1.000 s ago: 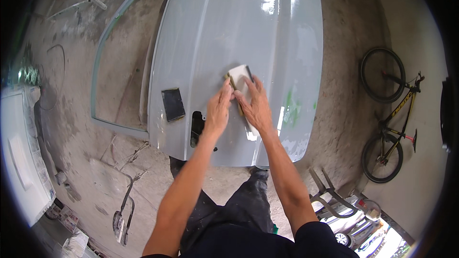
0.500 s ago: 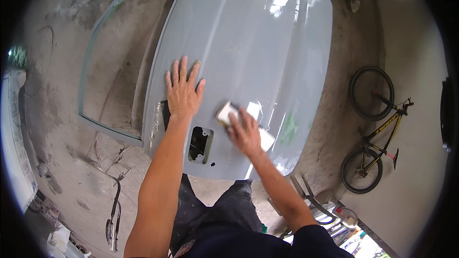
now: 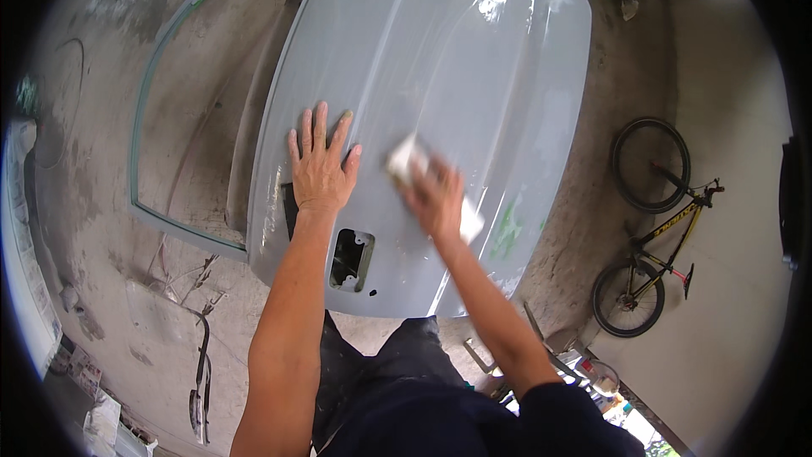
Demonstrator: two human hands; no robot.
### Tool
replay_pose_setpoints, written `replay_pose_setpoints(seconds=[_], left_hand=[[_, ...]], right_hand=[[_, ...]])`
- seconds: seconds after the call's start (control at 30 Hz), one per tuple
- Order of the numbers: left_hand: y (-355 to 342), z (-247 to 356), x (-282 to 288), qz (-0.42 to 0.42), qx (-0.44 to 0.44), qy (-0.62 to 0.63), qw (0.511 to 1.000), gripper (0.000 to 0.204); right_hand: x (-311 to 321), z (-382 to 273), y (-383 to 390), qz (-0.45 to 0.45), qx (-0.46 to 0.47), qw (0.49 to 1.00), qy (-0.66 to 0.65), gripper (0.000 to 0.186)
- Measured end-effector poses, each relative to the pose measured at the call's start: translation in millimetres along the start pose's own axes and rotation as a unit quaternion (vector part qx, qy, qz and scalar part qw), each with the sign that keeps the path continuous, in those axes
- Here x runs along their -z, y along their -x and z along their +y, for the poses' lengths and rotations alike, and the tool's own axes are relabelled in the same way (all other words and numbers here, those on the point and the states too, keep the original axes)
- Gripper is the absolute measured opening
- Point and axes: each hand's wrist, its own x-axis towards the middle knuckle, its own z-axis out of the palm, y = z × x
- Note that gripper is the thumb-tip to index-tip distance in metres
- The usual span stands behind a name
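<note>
A grey-primed car door panel (image 3: 448,59) lies in front of me, its window frame (image 3: 135,144) reaching out to the left. My left hand (image 3: 320,176) rests flat on the panel with fingers spread, holding nothing. To its right, my right hand (image 3: 437,199) presses a sanding block (image 3: 407,155) with a white sheet around it onto the surface. Motion smears the block and fingers, and the palm hides part of it. Near my left wrist is a rectangular handle opening (image 3: 351,260), with a small dark hole beside it. A green patch (image 3: 507,231) shows through at the right.
A bicycle (image 3: 651,228) stands against the pale wall at the right. Thin metal parts and a black strip (image 3: 204,372) lie on the concrete floor at the lower left. A white panel (image 3: 25,245) is at the far left. Behind my right arm are stand legs and clutter.
My right hand has slid the sanding block up the panel, away from me. My left hand stays flat in nearly the same spot. The view has shifted slightly.
</note>
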Motion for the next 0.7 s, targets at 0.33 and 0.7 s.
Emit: replay_pose_setpoints(seconds=[0.33, 0.7], left_hand=[[5, -4, -13, 0.054, -0.007, 0.053, 0.997, 0.061], [-2, -2, 0, 0.031, 0.002, 0.037, 0.999, 0.061]], right_hand=[[-19, 111, -264, 0.118, 0.061, 0.990, -0.050, 0.049], [17, -16, 16, -0.092, 0.060, 0.992, -0.064, 0.080]])
